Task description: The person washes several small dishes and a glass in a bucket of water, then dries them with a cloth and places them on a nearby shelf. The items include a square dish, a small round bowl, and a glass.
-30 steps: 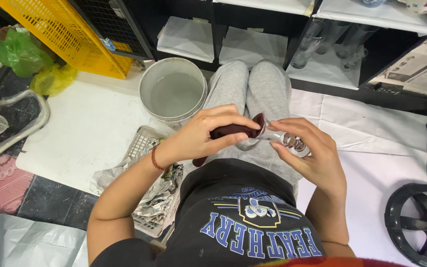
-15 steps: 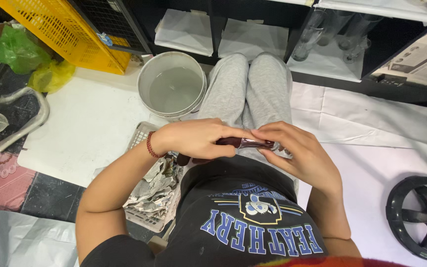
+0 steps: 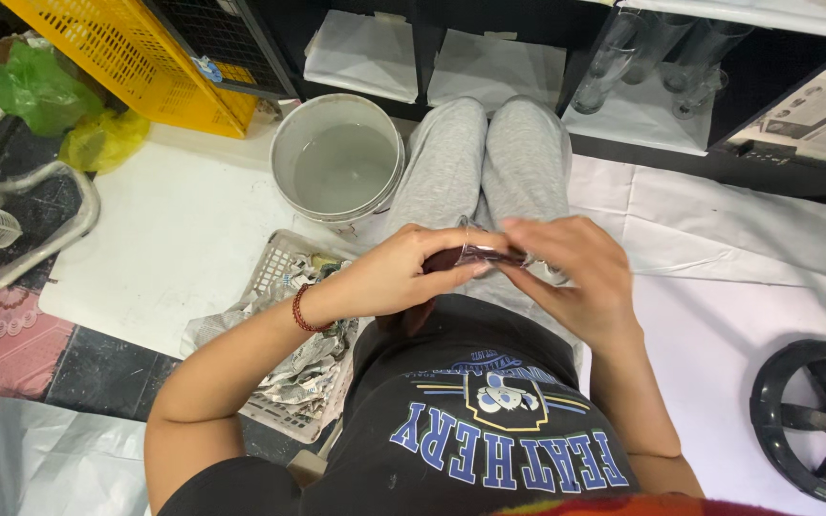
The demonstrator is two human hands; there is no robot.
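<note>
At frame centre, our left hand (image 3: 403, 277) grips a dark red cloth (image 3: 451, 258), fingers pressed together around it. Our right hand (image 3: 576, 272) pinches a clear glass piece (image 3: 504, 256) against the cloth, above our lap. A white bucket (image 3: 336, 162) sits just above; a basket of crumpled newspaper (image 3: 298, 354) lies lower left.

Single head-worn view, steeply downward and close over lap (image 3: 489, 172) and floor (image 3: 174, 239).

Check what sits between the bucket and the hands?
Head view: only the person's grey-clad legs lie between the bucket and the hands.
</note>
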